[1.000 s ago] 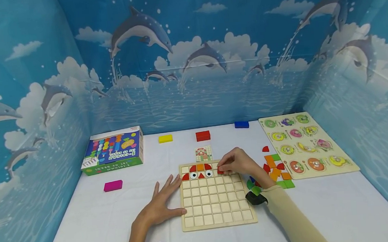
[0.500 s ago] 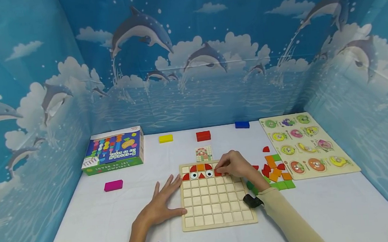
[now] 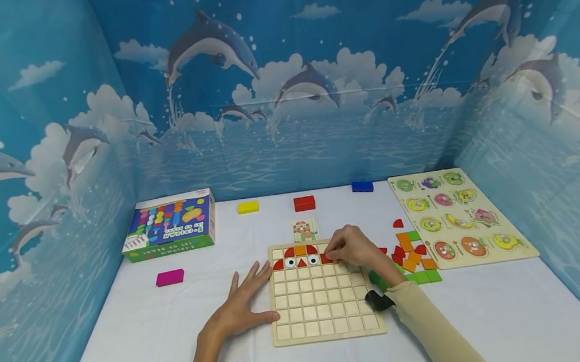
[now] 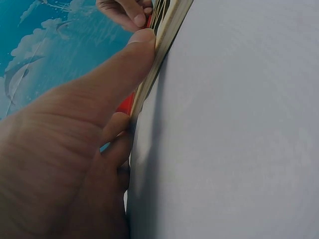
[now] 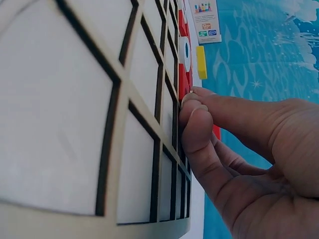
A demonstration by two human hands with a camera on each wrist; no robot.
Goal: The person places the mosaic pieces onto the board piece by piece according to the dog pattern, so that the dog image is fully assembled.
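Observation:
A wooden grid board (image 3: 329, 338) lies on the white table in the head view. Its upper rows hold red pieces, an orange square (image 3: 300, 250) and two eye tiles (image 3: 290, 262). My right hand (image 3: 354, 248) is over the upper right of the grid, thumb and fingertips pinching a red tile (image 3: 325, 259) beside the right eye tile. The fingers partly cover that tile, as the right wrist view also shows. My left hand (image 3: 244, 303) rests spread at the board's left edge, thumb and fingertips against the rim; the thumb (image 4: 134, 52) shows along the edge in the left wrist view.
Loose red, orange and green tiles (image 3: 406, 241) lie right of the board, partly behind my right forearm. A pattern card (image 3: 304, 230) sits above it. Around are a fruit puzzle board (image 3: 459, 218), a bead-set box (image 3: 169, 225), and yellow (image 3: 248, 207), red (image 3: 304, 203), blue (image 3: 362, 187) and magenta (image 3: 169, 278) blocks.
Over the last second my right hand has shifted slightly left and down, bringing the red tile against the right eye tile. My left hand stays in place.

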